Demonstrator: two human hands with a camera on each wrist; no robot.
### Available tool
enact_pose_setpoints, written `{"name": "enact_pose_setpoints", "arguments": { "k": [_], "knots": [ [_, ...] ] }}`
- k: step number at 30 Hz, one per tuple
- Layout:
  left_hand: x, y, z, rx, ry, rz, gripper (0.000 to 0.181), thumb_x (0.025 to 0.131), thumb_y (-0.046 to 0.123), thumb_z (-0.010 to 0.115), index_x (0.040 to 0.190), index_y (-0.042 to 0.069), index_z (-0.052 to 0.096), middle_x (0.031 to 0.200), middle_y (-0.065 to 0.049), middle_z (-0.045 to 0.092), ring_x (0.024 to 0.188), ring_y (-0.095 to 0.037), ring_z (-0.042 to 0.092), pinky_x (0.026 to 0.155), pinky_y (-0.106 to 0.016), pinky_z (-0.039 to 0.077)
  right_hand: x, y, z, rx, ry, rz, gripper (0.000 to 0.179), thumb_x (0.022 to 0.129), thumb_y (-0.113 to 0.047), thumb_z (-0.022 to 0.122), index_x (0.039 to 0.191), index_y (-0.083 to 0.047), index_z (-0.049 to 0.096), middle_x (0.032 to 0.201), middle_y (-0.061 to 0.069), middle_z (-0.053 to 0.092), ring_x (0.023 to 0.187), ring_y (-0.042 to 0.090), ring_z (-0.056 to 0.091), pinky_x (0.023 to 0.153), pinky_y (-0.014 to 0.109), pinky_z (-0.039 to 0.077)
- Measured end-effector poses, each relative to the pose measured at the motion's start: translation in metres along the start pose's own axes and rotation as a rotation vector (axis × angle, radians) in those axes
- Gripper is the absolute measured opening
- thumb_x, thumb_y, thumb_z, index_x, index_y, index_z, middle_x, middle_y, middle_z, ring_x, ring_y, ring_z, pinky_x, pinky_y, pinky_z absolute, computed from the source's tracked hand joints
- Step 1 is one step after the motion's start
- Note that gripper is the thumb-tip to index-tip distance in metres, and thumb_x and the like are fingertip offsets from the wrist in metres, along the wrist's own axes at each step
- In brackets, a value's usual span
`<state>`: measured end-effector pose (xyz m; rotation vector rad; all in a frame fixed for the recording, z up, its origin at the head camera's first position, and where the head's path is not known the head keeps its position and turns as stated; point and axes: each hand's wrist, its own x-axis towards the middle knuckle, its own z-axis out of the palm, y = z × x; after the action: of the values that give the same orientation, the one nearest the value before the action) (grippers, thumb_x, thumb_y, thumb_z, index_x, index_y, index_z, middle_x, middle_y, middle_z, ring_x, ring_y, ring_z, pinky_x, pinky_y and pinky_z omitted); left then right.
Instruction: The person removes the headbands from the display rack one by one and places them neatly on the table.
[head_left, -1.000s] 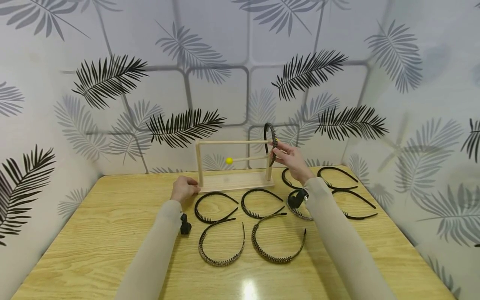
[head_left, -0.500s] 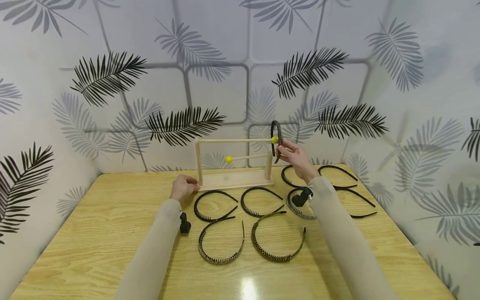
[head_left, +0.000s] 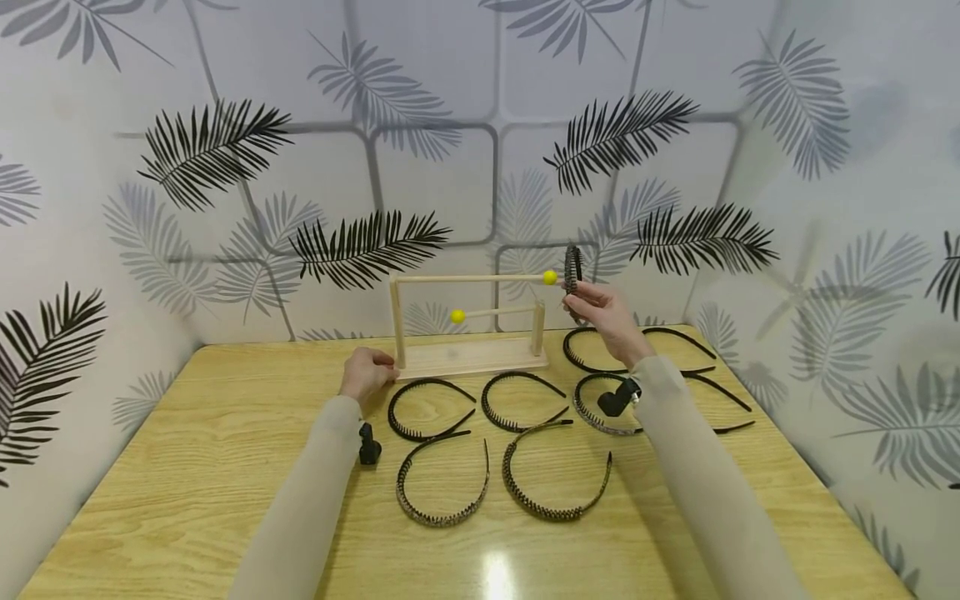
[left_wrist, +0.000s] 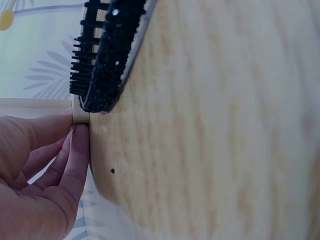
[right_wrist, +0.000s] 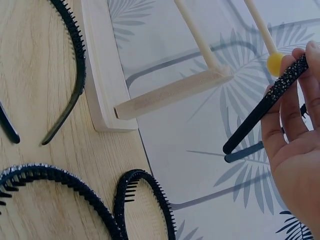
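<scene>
Since a second ago my right hand has carried the headband rightward, off the rack's top rod and just past its yellow tip. I pinch the band upright between thumb and fingertips, near the far edge of the tabletop. From the head view the band shows only edge-on; my right wrist camera shows its glittery face and both ends (the upper arc is cut off). My left hand rests curled at the rack's left base corner; the left wrist view shows thumb and fingers pinching the base edge. Loose headbands lie along the table in front of the rack.
</scene>
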<state>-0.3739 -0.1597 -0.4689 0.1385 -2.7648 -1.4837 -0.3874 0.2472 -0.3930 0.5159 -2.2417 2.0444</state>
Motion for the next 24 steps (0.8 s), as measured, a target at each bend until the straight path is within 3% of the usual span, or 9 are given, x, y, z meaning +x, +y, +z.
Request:
{"name": "enact_pose_setpoints", "arguments": {
  "k": [3,8,15,17,21,24],
  "knots": [
    [0.0,0.0,0.0,0.004,-0.001,-0.002,0.031,0.09,0.003,0.068,0.119,-0.006,0.067,0.113,-0.024,0.069,0.095,-0.033,0.069,0.086,-0.042,0.058,-0.004,0.0,-0.002,-0.013,-0.001,0.034,0.033,0.098,-0.019,0.062,0.13,-0.011,0.064,0.094,-0.012,0.071,0.093,0.008,0.062,0.08,0.025,0.051],
    [-0.001,0.0,0.0,0.011,0.002,0.0,0.031,0.09,0.004,0.068,0.12,-0.006,0.066,0.114,-0.024,0.068,0.097,-0.033,0.069,0.087,-0.042,0.058,-0.01,0.001,-0.004,-0.013,0.014,0.065,0.05,0.097,-0.022,0.064,0.14,0.001,0.052,0.098,-0.013,0.07,0.095,0.005,0.063,0.087,0.025,0.051],
    [0.0,0.0,0.0,0.025,-0.005,0.002,0.031,0.091,0.006,0.069,0.12,-0.005,0.067,0.115,-0.024,0.068,0.098,-0.033,0.068,0.087,-0.041,0.058,-0.018,0.002,-0.01,0.025,0.006,0.071,0.054,0.097,-0.018,0.064,0.142,0.005,0.046,0.107,-0.013,0.07,0.098,0.006,0.064,0.09,0.018,0.051],
    [0.001,0.0,-0.001,0.033,-0.003,0.008,0.031,0.09,0.007,0.069,0.119,-0.005,0.067,0.115,-0.023,0.068,0.098,-0.033,0.067,0.087,-0.041,0.057,-0.02,0.002,-0.013,-0.003,-0.009,0.079,0.056,0.097,-0.019,0.063,0.144,0.006,0.043,0.117,-0.008,0.068,0.1,0.003,0.064,0.094,0.021,0.051],
    [0.003,-0.002,-0.001,0.042,-0.002,0.017,0.031,0.09,0.008,0.069,0.119,-0.005,0.068,0.114,-0.023,0.069,0.097,-0.033,0.067,0.084,-0.039,0.058,-0.026,-0.001,-0.019,-0.071,-0.064,0.109,0.061,0.098,-0.02,0.062,0.148,0.004,0.037,0.144,0.016,0.051,0.104,0.0,0.063,0.112,0.037,0.041],
    [0.003,-0.004,-0.001,0.029,-0.009,0.016,0.031,0.09,0.007,0.069,0.119,-0.005,0.067,0.114,-0.023,0.068,0.097,-0.032,0.067,0.083,-0.039,0.058,-0.029,-0.002,-0.024,-0.098,-0.088,0.131,0.061,0.098,-0.019,0.063,0.148,0.005,0.038,0.146,0.023,0.047,0.104,0.0,0.062,0.116,0.049,0.033]
  ]
}}
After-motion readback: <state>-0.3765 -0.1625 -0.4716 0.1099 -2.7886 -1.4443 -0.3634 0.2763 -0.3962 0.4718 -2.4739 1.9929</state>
